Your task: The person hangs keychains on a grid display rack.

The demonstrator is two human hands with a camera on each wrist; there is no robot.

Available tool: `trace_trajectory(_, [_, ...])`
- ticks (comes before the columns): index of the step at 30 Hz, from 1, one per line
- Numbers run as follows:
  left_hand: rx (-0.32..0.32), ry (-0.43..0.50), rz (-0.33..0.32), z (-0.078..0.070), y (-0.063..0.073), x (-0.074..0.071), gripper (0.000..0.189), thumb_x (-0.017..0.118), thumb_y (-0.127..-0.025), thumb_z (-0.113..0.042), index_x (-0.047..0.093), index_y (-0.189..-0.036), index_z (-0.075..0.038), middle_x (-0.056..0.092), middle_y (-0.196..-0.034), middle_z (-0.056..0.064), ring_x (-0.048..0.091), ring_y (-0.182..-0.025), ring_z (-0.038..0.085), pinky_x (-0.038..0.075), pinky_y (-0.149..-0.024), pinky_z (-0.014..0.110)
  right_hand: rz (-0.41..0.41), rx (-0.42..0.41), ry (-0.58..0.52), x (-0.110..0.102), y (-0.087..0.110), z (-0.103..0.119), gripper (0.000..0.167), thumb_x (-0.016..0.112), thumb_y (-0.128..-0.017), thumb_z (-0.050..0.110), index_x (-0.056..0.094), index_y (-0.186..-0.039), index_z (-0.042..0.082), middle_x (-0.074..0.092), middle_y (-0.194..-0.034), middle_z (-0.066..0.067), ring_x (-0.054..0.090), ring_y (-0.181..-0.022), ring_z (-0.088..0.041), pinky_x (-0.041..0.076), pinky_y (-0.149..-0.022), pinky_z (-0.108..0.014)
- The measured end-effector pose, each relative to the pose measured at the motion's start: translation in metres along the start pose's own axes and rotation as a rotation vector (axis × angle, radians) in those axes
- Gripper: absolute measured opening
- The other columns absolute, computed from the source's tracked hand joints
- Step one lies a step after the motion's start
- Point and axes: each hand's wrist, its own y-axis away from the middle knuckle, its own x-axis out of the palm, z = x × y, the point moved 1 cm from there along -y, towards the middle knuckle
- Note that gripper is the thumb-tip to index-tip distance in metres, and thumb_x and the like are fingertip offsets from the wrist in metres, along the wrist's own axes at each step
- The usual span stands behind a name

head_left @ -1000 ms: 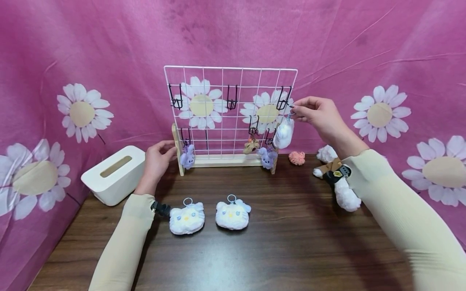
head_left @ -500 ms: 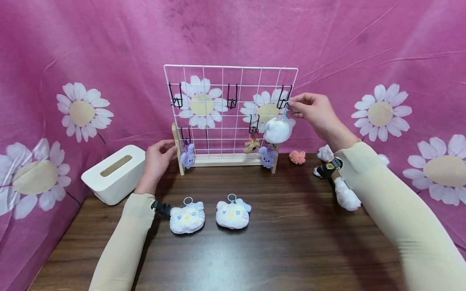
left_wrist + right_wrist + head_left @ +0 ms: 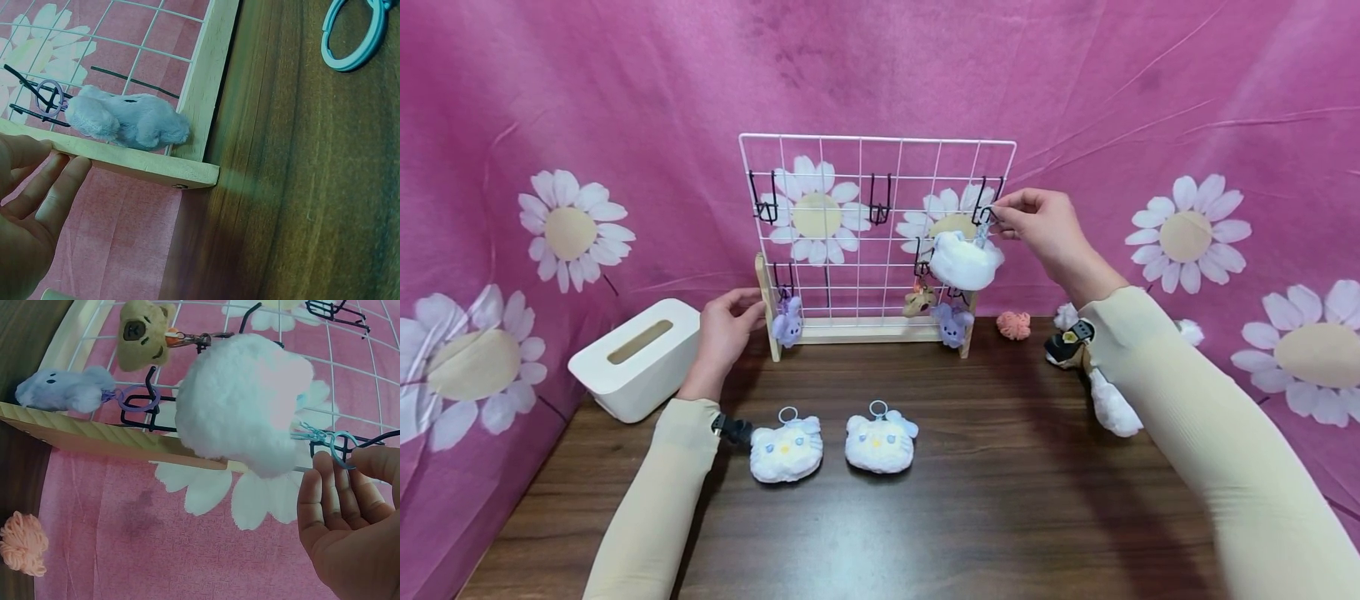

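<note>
At the upper right hook of the white wire grid rack, my right hand pinches the light blue ring of a white plush keychain. The plush hangs with its plain fluffy back showing, and in the right wrist view its ring overlaps the black hook. My left hand touches the rack's left wooden post with its fingertips, beside a hanging purple plush. Two white cat-face plush keychains with blue eyes lie on the table in front of the rack.
A white tissue box stands left of my left hand. On the rack hang a brown bear plush and another purple plush. To the right lie a pink yarn bundle and a white-and-brown plush, partly behind my right sleeve.
My right hand has moved slightly left and up at the hook. The white plush has swung left and turned over the grid's lower right. The left hand has stayed at the post.
</note>
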Motion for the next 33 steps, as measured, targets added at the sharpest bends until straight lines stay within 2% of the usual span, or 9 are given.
trace_trajectory(5, [0.004, 0.01, -0.005, -0.001, 0.0, 0.0, 0.032, 0.071, -0.111, -0.008, 0.074, -0.14, 0.005, 0.076, -0.13, 0.033, 0.074, -0.087, -0.004, 0.072, -0.09, 0.025, -0.002, -0.003, 0.003, 0.0, 0.001, -0.001, 0.02, 0.069, -0.111, 0.011, 0.071, -0.124, -0.005, 0.078, -0.086, 0.016, 0.077, -0.078, 0.0, 0.07, -0.081, -0.015])
trace_trajectory(14, [-0.002, 0.009, -0.003, -0.003, 0.002, 0.001, 0.033, 0.071, -0.111, -0.009, 0.073, -0.14, 0.005, 0.076, -0.13, 0.033, 0.073, -0.087, -0.004, 0.072, -0.09, 0.025, -0.008, 0.004, -0.011, -0.007, 0.015, -0.005, 0.012, 0.071, -0.11, 0.011, 0.074, -0.119, 0.004, 0.078, -0.09, 0.016, 0.076, -0.084, -0.002, 0.069, -0.083, -0.015])
trace_trajectory(22, [0.002, 0.02, -0.006, -0.001, 0.003, -0.001, 0.033, 0.07, -0.11, -0.007, 0.073, -0.14, 0.007, 0.075, -0.13, 0.036, 0.072, -0.086, -0.005, 0.072, -0.09, 0.024, 0.046, 0.009, -0.105, -0.005, 0.041, -0.009, 0.011, 0.074, -0.109, 0.012, 0.076, -0.117, 0.005, 0.084, -0.098, 0.009, 0.079, -0.091, -0.006, 0.071, -0.089, -0.022])
trace_trajectory(25, [0.0, 0.016, -0.007, 0.0, 0.002, -0.002, 0.033, 0.07, -0.111, -0.007, 0.073, -0.14, 0.008, 0.075, -0.13, 0.036, 0.072, -0.086, -0.005, 0.072, -0.09, 0.025, 0.072, 0.005, -0.115, 0.0, 0.053, -0.01, 0.009, 0.076, -0.108, 0.012, 0.078, -0.116, 0.007, 0.083, -0.101, 0.008, 0.079, -0.092, -0.006, 0.071, -0.089, -0.02])
trace_trajectory(28, [-0.002, 0.001, -0.006, 0.001, 0.001, -0.001, 0.032, 0.07, -0.111, -0.008, 0.073, -0.14, 0.007, 0.075, -0.13, 0.034, 0.072, -0.087, -0.005, 0.072, -0.091, 0.027, 0.106, 0.004, -0.086, 0.007, 0.066, -0.014, 0.011, 0.075, -0.109, 0.011, 0.077, -0.118, 0.006, 0.082, -0.099, 0.012, 0.079, -0.091, -0.005, 0.07, -0.089, -0.019])
trace_trajectory(33, [0.0, 0.002, -0.004, 0.0, 0.0, 0.0, 0.032, 0.07, -0.111, -0.008, 0.073, -0.14, 0.006, 0.076, -0.13, 0.033, 0.072, -0.087, -0.006, 0.071, -0.088, 0.021, 0.167, 0.004, -0.025, 0.022, 0.082, -0.024, 0.018, 0.073, -0.109, 0.012, 0.074, -0.121, 0.0, 0.08, -0.096, 0.016, 0.079, -0.09, -0.005, 0.071, -0.088, -0.019])
